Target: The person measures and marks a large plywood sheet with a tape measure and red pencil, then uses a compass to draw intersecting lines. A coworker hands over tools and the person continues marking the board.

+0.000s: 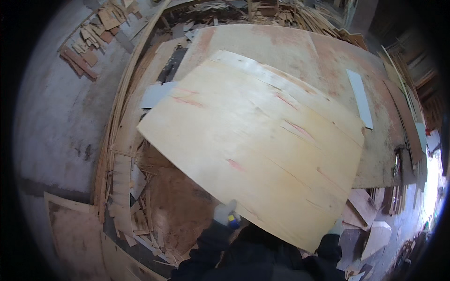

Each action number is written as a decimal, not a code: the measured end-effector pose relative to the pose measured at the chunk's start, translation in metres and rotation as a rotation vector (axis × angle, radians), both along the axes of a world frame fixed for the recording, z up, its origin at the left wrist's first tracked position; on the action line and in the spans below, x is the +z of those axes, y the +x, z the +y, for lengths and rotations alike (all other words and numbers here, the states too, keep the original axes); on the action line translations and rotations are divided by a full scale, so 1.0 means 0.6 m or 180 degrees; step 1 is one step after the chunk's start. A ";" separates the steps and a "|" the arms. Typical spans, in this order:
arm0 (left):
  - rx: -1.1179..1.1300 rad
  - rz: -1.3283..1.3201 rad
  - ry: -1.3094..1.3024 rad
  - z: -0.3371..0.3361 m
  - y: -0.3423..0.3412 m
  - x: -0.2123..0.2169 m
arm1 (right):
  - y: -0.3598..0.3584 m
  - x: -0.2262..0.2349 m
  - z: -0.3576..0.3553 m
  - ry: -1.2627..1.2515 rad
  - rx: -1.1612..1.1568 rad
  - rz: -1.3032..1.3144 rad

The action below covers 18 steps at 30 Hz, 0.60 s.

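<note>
My left grip (224, 214) is clasping the near edge of the plywood sheet (253, 140), which is stretching over the table (382, 157); my right grip (335, 228), its closure hidden, is touching the near-right corner.

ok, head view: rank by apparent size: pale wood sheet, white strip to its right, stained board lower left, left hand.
1. Pale wood sheet
2. Stained board
3. White strip and left hand: unranked; fairly close, and the hand is nearer the camera.
</note>
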<state>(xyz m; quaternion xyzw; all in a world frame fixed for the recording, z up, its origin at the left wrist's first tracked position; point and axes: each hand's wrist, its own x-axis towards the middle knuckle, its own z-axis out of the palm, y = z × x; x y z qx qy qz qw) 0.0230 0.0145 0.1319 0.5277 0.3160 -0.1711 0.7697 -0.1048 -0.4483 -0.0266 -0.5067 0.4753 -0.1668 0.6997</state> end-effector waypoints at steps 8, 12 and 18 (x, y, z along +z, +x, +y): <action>-0.0258 -0.0087 -0.0423 -0.048 -0.013 -0.039 | 0.224 0.052 -0.149 -0.0831 0.1132 -0.0218; -0.1026 0.0939 -0.0435 -0.055 -0.044 -0.080 | 0.251 0.116 -0.170 -0.3066 0.1411 0.1329; -0.2919 0.0392 -0.0411 -0.092 -0.155 -0.080 | 0.122 0.145 -0.011 -0.1473 0.1830 0.1256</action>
